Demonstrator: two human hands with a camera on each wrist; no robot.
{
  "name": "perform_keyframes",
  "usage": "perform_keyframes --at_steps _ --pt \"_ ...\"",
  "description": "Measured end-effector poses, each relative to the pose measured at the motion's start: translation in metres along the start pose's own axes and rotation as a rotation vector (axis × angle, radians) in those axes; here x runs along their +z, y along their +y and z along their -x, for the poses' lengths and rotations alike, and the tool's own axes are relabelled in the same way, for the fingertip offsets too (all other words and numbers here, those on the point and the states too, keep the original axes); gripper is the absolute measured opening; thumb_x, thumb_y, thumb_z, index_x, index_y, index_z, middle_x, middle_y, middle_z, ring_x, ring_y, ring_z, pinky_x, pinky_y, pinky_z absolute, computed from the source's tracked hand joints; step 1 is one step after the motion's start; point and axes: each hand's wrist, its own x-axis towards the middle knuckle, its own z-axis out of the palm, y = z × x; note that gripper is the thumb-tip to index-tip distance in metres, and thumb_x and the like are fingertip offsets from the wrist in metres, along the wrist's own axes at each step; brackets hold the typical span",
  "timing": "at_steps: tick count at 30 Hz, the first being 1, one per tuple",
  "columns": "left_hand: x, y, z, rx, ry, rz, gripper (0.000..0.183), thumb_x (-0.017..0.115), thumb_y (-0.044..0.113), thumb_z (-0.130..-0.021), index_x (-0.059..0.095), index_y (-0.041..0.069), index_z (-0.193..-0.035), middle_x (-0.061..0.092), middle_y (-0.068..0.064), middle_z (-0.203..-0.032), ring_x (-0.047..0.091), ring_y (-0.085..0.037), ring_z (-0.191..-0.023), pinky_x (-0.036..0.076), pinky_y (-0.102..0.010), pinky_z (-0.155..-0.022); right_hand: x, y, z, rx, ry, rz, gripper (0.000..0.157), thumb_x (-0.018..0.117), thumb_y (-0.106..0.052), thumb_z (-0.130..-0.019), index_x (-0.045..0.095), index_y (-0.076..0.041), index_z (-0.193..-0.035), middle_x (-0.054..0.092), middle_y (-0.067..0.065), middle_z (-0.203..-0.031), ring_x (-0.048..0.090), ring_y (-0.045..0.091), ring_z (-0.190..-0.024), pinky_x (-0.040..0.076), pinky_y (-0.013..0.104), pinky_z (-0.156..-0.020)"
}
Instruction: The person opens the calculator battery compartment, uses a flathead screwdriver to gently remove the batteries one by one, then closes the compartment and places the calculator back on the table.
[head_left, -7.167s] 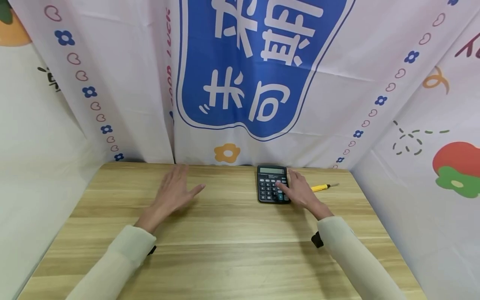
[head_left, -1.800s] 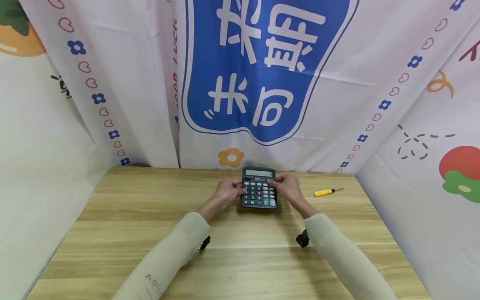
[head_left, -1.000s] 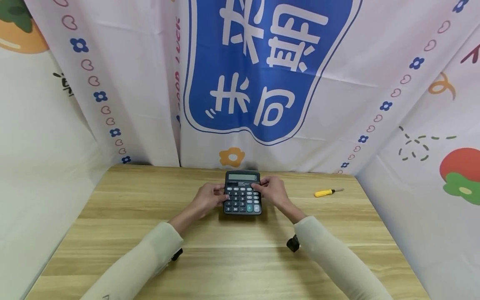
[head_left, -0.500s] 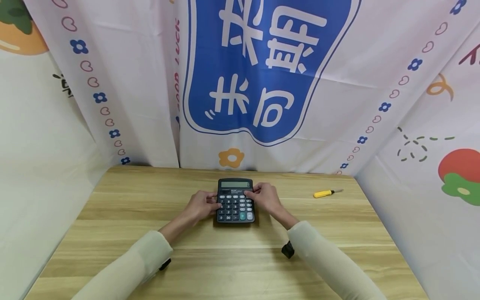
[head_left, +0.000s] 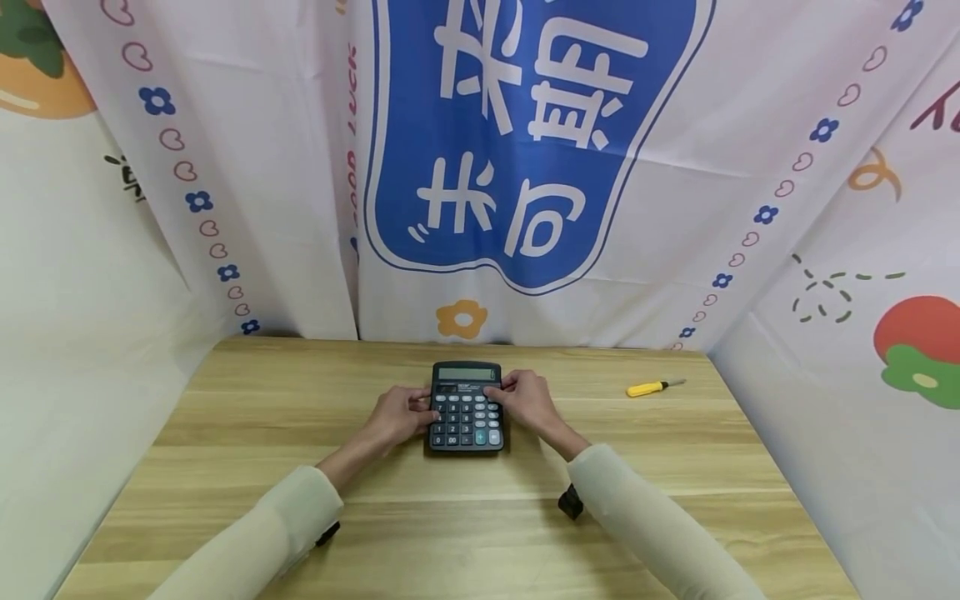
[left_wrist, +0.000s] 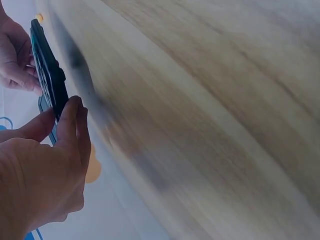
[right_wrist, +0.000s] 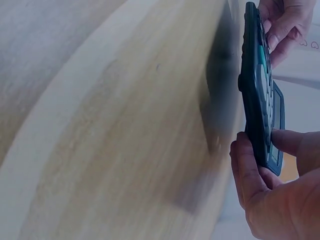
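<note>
A dark calculator (head_left: pixel 467 408) with a grey display faces up near the back middle of the table, between both hands. My left hand (head_left: pixel 396 415) pinches its left edge, thumb on the keys and fingers beneath, as the left wrist view of the calculator (left_wrist: pixel 50 70) shows. On the opposite edge my right hand (head_left: pixel 527 400) pinches it, its thumb on top near the display. In the right wrist view the calculator (right_wrist: pixel 256 85) is held a little above the wood, its shadow apart from it, with the right hand's fingers (right_wrist: pixel 246 167) under it.
A yellow-handled screwdriver (head_left: pixel 647 389) lies on the wooden table (head_left: pixel 420 542) at the back right. A printed curtain (head_left: pixel 300 250) hangs along the table's back edge, and white printed sheets flank both sides.
Earlier the right hand alone touched the calculator, farther right, and the left hand was away from it. Both hands then gripped it and carried it left and nearer; lately it has shifted only slightly.
</note>
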Motion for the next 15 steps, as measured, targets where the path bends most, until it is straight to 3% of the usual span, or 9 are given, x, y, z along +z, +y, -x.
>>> perform_keyframes --at_steps 7,15 --pt "0.0006 0.0003 -0.0035 0.000 0.000 -0.031 0.057 0.072 -0.007 -0.096 0.050 -0.013 -0.148 0.072 -0.026 -0.116 0.076 -0.031 -0.102 0.064 -0.034 -0.082 0.0025 0.0018 -0.0021 0.014 0.019 0.028 0.027 0.082 -0.028 -0.095 0.076 -0.002 -0.093 0.074 0.004 -0.080 0.063 0.014 -0.066 0.049 0.024 -0.058" --pt "0.0031 -0.0028 -0.0075 0.009 0.004 -0.056 0.054 0.071 -0.006 -0.097 0.052 -0.013 -0.147 0.072 -0.022 -0.110 0.074 -0.025 -0.097 0.065 -0.033 -0.080 0.0048 0.0064 -0.0057 -0.004 0.017 0.016 0.026 0.082 -0.027 -0.095 0.076 -0.002 -0.091 0.073 0.002 -0.073 0.060 0.011 -0.056 0.046 0.023 -0.052"
